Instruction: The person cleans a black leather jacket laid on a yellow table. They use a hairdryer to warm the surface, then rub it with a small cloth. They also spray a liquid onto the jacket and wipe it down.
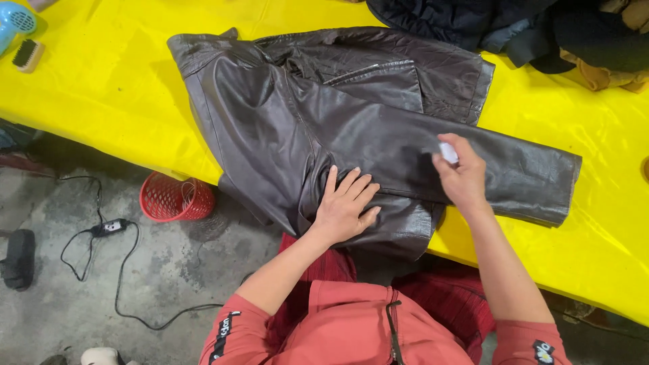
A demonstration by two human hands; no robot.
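Note:
A dark brown leather jacket point(284, 115) lies spread on a table covered with a yellow cloth point(101, 88), its hem hanging over the near edge. My left hand point(343, 206) rests flat on the jacket near that edge, fingers apart. My right hand point(460, 172) is closed around a small white wad point(447, 152), perhaps a cloth or sponge, pressed against the jacket's sleeve point(520, 172), which stretches to the right.
A pile of dark clothes point(514, 27) sits at the table's far right. A brush point(27, 54) and a light blue object point(15, 20) lie at the far left. On the concrete floor are a red mesh basket point(176, 197) and a black cable point(101, 236).

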